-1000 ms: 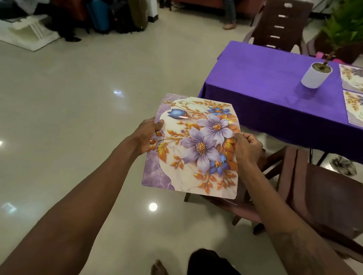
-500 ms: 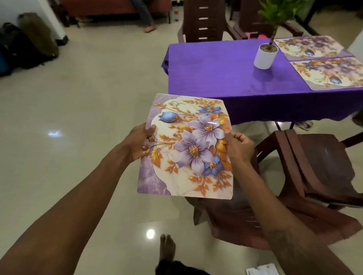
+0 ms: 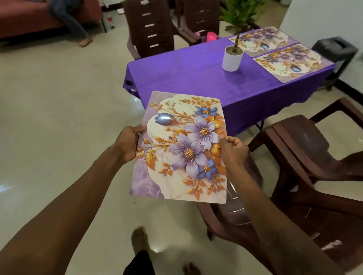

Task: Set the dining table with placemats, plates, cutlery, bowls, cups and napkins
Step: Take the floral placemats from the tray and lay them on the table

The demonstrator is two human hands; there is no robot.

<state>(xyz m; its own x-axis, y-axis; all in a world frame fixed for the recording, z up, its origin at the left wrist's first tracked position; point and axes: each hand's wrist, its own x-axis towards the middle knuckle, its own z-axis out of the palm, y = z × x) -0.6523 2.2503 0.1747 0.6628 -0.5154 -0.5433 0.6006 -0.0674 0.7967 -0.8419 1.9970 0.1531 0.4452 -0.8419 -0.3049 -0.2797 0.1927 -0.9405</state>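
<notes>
You are wearing the single wide-angle camera on your head, and it is looking forward and down over your outstretched arms. Your left hand (image 3: 128, 144) and right hand (image 3: 233, 151) are showing near its middle, while the purple surface (image 3: 191, 80) is lying farther off, toward the right.

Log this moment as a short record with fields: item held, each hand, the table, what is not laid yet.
held: floral placemat, in the air in front of the table
left hand: grips its left edge
right hand: pinches its right edge
laid: far placemat and near placemat, side by side at the table's far end
also on table: potted plant
not visible on table: plates, cutlery, bowls, cups, napkins
beside table: stacked chairs
</notes>
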